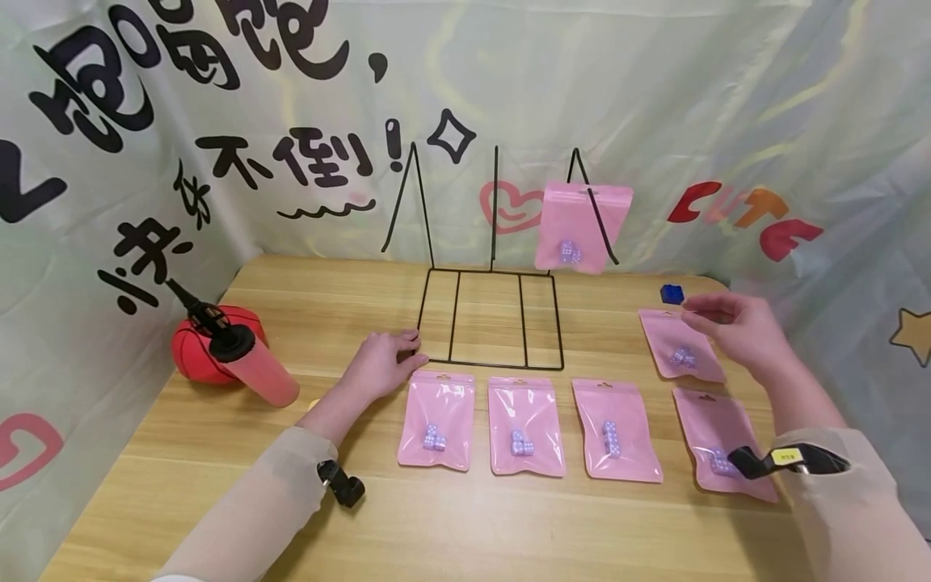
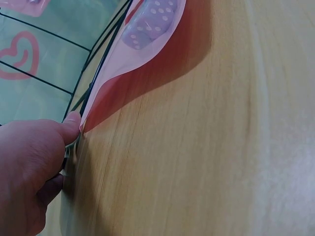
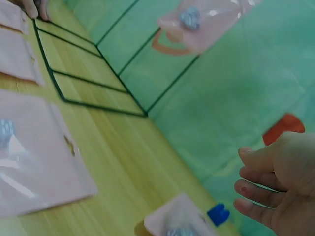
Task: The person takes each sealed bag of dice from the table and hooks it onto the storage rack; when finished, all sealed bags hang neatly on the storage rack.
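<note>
A black wire display rack (image 1: 509,366) stands mid-table, with a pink zip pouch (image 1: 578,217) of pale purple dice hanging on its right hook. My left hand (image 1: 377,368) grips the rack's front left corner, thumb on the wire in the left wrist view. Just in front of that hand lies another pink pouch (image 1: 436,404). On the right, my right hand (image 1: 738,327) is raised near a flat pouch (image 1: 672,333) and partly covers its edge in the head view. In the right wrist view its fingers (image 3: 258,194) are loosely bent, apart from the pouch, holding nothing.
More pink dice pouches lie along the front: a middle one (image 1: 525,408), one right of it (image 1: 629,404), and one (image 1: 716,416) partly under my right wrist camera. A blue block (image 1: 672,294) sits at the back right. A red ball (image 1: 187,356) and pink cylinder (image 1: 265,372) stand left.
</note>
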`<state>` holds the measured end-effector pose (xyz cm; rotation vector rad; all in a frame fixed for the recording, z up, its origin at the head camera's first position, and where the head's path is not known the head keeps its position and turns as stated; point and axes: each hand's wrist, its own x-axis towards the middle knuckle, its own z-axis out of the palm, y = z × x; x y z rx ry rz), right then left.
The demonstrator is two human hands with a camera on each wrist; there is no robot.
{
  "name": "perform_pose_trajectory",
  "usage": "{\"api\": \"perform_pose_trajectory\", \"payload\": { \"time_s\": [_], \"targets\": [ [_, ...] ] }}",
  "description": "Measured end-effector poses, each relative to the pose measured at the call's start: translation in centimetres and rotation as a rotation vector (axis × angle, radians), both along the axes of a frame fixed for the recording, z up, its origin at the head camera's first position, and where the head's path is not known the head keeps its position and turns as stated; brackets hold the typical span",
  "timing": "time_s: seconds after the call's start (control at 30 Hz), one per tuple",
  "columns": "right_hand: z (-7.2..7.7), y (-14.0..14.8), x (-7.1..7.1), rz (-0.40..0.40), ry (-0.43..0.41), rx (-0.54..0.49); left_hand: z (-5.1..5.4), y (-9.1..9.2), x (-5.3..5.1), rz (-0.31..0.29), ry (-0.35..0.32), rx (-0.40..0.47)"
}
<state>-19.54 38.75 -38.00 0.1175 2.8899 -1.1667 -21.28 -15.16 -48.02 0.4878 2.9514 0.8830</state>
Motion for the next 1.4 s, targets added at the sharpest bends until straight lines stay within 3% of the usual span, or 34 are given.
{"api": "perform_pose_trajectory", "payload": {
  "time_s": [0.47,0.7,0.93,1.17,1.4],
  "targets": [
    [-4.2,3.5,0.2,-0.081,-0.126,0.017,0.1,0.0,0.2,0.008,-0.006,-0.001],
    [-5.2,4.3,0.6,-0.171,-0.196,-0.021,0.3,0.0,0.3,0.010,-0.007,-0.003],
    [-6.2,4.6,0.3,-0.259,-0.213,-0.032,0.3,0.1,0.3,0.008,-0.001,0.008],
    [-6.5,4.4,-0.2,-0.383,-0.298,-0.142,0.3,0.1,0.4,0.009,0.002,0.006],
    [-6.8,4.7,-0.3,-0.379,-0.307,-0.181,0.2,0.0,0.3,0.007,0.000,0.004]
  ]
}}
